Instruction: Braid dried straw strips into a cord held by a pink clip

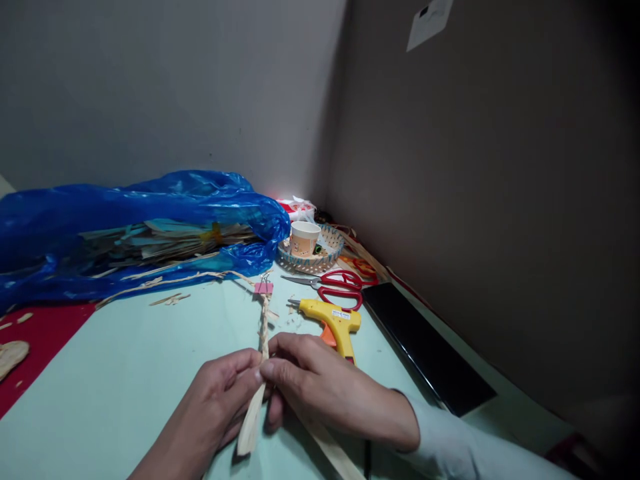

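A narrow braid of pale dried leaf strips (265, 325) runs from a pink binder clip (263, 288) toward me. At its near end my left hand (226, 393) pinches the strips between thumb and fingers. My right hand (320, 380) closes on the same spot from the other side, thumb and forefinger pressed on the braid. One loose strip end (251, 421) hangs down between the hands. Another long strip (330, 448) passes beneath my right hand to the lower edge of the view. Fingers hide part of the braid's end.
Just beyond my right hand lie a yellow glue gun (333, 319) and red-handled scissors (340, 283). A black flat panel (425, 347) rests at right. Behind stand a woven basket (287, 262) with a paper cup (305, 238) and a blue plastic bag (200, 190) of dried strips.
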`<state>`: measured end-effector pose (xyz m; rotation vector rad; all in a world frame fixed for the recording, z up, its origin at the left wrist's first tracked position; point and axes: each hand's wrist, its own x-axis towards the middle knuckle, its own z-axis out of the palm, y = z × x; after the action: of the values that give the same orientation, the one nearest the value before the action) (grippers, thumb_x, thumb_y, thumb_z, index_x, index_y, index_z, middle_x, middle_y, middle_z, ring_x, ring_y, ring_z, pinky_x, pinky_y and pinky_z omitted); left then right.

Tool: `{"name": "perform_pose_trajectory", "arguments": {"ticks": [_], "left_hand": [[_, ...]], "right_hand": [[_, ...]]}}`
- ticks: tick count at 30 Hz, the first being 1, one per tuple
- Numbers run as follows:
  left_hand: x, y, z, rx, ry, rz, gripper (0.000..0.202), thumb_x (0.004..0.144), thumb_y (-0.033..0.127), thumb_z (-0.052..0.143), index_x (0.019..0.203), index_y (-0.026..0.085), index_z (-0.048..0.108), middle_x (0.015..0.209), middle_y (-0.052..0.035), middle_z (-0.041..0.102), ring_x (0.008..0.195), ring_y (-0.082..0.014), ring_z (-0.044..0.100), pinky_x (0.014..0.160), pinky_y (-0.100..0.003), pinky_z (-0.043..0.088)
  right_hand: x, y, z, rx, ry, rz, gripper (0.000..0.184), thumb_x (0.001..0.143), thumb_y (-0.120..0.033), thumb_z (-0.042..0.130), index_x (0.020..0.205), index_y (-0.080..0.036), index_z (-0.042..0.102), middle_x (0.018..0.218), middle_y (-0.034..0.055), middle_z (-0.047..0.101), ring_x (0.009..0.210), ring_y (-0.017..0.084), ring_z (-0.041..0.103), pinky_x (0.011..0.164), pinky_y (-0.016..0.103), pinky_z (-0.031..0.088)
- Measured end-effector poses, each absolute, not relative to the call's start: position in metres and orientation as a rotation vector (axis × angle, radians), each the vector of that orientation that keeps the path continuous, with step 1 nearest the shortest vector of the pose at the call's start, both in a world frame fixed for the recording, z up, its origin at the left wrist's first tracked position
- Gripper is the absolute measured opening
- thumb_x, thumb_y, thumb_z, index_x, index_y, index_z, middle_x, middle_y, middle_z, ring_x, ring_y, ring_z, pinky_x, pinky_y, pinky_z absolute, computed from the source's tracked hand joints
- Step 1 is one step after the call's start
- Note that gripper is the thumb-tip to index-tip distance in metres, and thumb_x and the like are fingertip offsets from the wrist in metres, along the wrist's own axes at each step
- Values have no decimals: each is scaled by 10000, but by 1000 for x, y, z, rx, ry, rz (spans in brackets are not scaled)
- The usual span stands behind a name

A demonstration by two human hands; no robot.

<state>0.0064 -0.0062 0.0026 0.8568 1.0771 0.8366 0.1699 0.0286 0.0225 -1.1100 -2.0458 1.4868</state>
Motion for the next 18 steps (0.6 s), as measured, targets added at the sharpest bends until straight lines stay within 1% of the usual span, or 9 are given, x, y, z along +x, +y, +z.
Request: {"name": "perform_pose_trajectory", "arguments": {"ticks": [2,3,5,7,10,13,15,18], "left_hand": [[5,-7,3,860,1074,841,265,720,401,726,665,164,620,526,35,584,487,-102,507,497,-190,380],[4,-7,3,873,1108,844,245,706,378,739,671,163,628,538,41,573,499,-105,510,502,-193,381],[1,-8,4,947,1203,846,224,699,357,742,681,159,640,584,37,565,543,-114,509,517,-197,383],[0,-10,3,1055,1288,835,241,722,389,709,680,163,635,616,26,561,580,-131,498,534,-210,394],[-1,-13,-2,1213,1388,794,310,784,464,610,666,177,605,625,21,530,608,-147,468,556,-226,405],[-2,-16,-7,1326,1449,774,343,824,487,535,654,192,578,653,13,520,653,-158,456,587,-227,408],[-2,-17,-9,1311,1467,767,351,816,501,535,636,200,546,612,27,473,604,-145,417,539,-216,369],[-3,-20,-9,1223,1500,747,370,811,527,521,618,212,494,486,72,342,482,-115,301,449,-212,245]], "right_hand": [[167,28,13,-1063,-1964,1594,199,941,-295,428,804,-186,524,673,-37,574,532,82,523,578,212,391],[166,28,10,-1057,-1948,1581,206,931,-281,441,768,-183,519,662,-43,557,516,70,495,568,205,376],[164,28,5,-1073,-1957,1498,239,902,-257,483,681,-171,513,636,-40,535,551,71,476,574,198,357],[163,28,4,-1103,-1952,1439,254,882,-239,502,640,-164,513,609,-31,535,598,83,489,588,196,354],[160,25,5,-1190,-1907,1401,218,864,-229,509,661,-161,548,614,-12,575,607,96,499,571,199,357],[157,20,6,-1254,-1832,1417,161,848,-239,523,723,-158,583,614,1,606,578,107,505,532,206,361],[156,17,7,-1266,-1802,1414,136,844,-234,522,759,-156,593,628,8,621,575,112,519,524,208,367],[154,14,8,-1300,-1852,1275,128,828,-193,516,741,-154,602,630,5,608,573,109,513,524,209,360]]}}
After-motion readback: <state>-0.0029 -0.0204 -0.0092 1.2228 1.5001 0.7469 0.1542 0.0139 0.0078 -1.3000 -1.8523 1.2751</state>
